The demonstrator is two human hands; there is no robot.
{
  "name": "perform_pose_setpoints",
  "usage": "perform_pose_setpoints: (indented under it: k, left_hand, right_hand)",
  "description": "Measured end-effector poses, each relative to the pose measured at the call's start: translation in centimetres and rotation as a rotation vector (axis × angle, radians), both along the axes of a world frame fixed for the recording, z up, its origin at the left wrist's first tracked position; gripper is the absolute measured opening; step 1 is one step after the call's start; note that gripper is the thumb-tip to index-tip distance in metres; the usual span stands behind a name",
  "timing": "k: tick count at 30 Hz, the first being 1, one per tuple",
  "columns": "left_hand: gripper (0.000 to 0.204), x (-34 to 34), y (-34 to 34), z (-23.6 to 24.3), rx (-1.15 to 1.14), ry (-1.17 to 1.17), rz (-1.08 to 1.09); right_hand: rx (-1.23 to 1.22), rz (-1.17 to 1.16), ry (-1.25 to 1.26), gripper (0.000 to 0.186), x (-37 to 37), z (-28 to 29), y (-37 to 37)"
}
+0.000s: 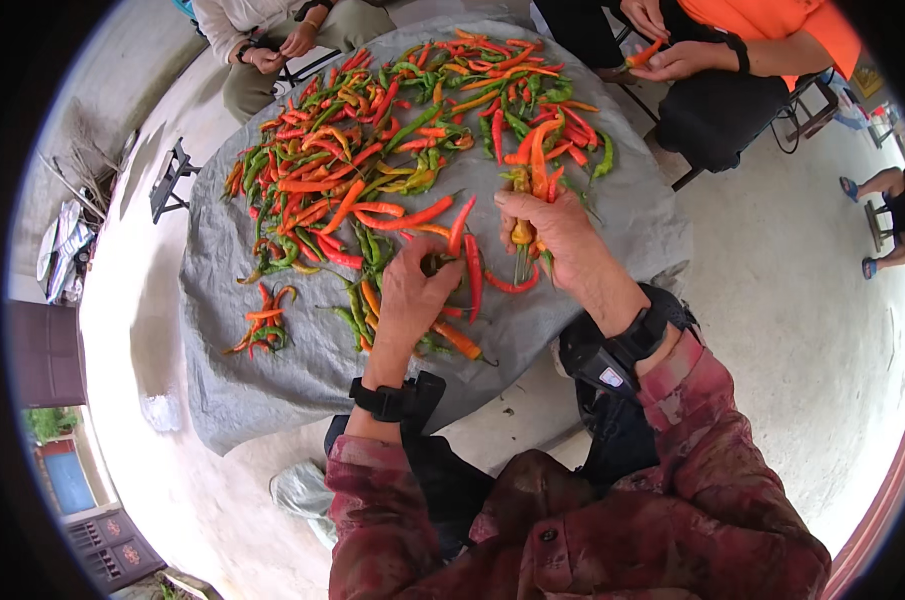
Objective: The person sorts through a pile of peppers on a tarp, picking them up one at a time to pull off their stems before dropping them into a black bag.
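My right hand (564, 238) is closed round a bunch of chili peppers (540, 165). Red and orange ones stick up above the fist, while yellowish ones and thin stems show below the thumb. To its left, my left hand (412, 298) has its fingers curled down among loose peppers. A bit of a dark green chili pepper (432, 264) shows between its thumb and fingers; the rest is hidden. Close by lie a long red chili pepper (473, 277) and an orange chili pepper (457, 340). Both hands are just above the grey sheet (242, 395).
A large heap of red, orange and green chili peppers (322, 150) covers the sheet's far part. One small pile (265, 320) lies at the left. Two people sit across; one's hand (672, 62) holds an orange pepper. A small dark stool (174, 180) stands on the left.
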State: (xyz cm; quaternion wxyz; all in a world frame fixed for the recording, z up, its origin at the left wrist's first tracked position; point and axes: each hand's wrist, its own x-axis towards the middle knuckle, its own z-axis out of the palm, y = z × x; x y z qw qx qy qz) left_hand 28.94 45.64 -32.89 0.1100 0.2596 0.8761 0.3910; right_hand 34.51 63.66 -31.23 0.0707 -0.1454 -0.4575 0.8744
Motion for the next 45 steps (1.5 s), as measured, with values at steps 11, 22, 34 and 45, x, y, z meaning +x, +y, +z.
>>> perform_pose_setpoints:
  k: [11, 22, 34, 45]
  left_hand:
    - [0.027, 0.1, -1.0, 0.9, 0.637, -0.624, -0.109]
    - [0.015, -0.5, -2.4, 0.1, 0.527, -0.544, -0.083]
    - [0.02, -0.8, -2.6, 0.0, 1.004, -0.98, 0.174]
    - [0.038, 0.6, -0.3, 0.3, 0.871, -0.628, 0.133]
  right_hand:
    - [0.168, 0.225, -0.135, 0.02, -0.3, -0.2, -3.6]
    - [-0.111, -0.016, -0.009, 0.015, -1.0, -0.3, -3.1]
    - [-0.1, 0.111, -0.162, 0.015, -0.7, -0.4, -2.6]
    - [0.085, 0.099, -0.184, 0.019, -0.8, -1.6, -5.6]
